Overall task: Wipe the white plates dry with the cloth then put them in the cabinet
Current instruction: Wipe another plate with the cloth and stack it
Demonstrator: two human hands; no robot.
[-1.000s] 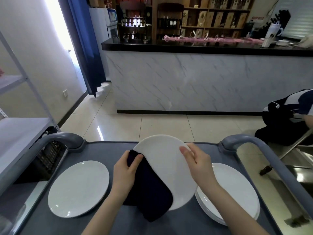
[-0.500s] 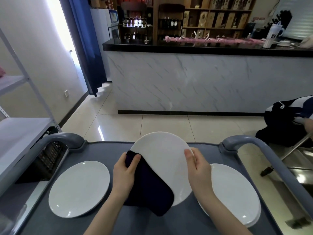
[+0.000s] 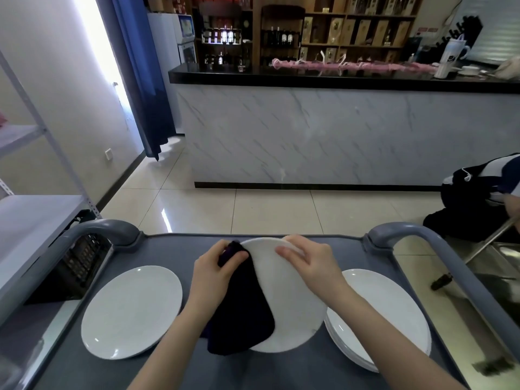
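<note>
While the right hand (image 3: 309, 263) pinches the far rim of the round white ceramic plate (image 3: 292, 299) held over the grey cart surface (image 3: 309, 370), the left hand (image 3: 213, 273) presses the dark soft cloth (image 3: 242, 313) onto it. Judged stiff, slick, breakable: grip at rims. Single plate (image 3: 132, 311) left, stacked plates (image 3: 388, 311) right, cart handles (image 3: 416, 235) crowd lift-off.

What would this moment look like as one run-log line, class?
step: drying | left hand: presses dark cloth on plate | right hand: grips plate rim | single plate left, stack right | cabinet: not yet
</note>
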